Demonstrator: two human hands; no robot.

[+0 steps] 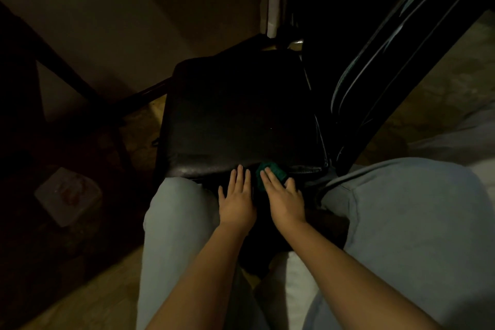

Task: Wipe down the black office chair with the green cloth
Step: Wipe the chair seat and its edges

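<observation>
In dim light, a seated person leans over the black padded office chair, whose glossy seat fills the middle of the view. We see the crumpled dark green cloth on the near edge of the seat, toward its near right corner. The right hand lies over it, fingers fairly straight and pressing down rather than curling round it. The left hand rests flat just beside it, fingers reaching the same near edge and holding nothing; the two hands are side by side, close but apart. We judge the wipe to be on the seat's front lip, though we cannot tell how much of the seat or the shiny black backrest is already clean. To do it well, we would spread the palm's weight over the cloth, draw it in overlapping passes from near edge to far edge, and let the left hand steady the seat against swivelling. We can read no brand, label or writing; a pale flat box on the floor to the left is too dark to make out.
</observation>
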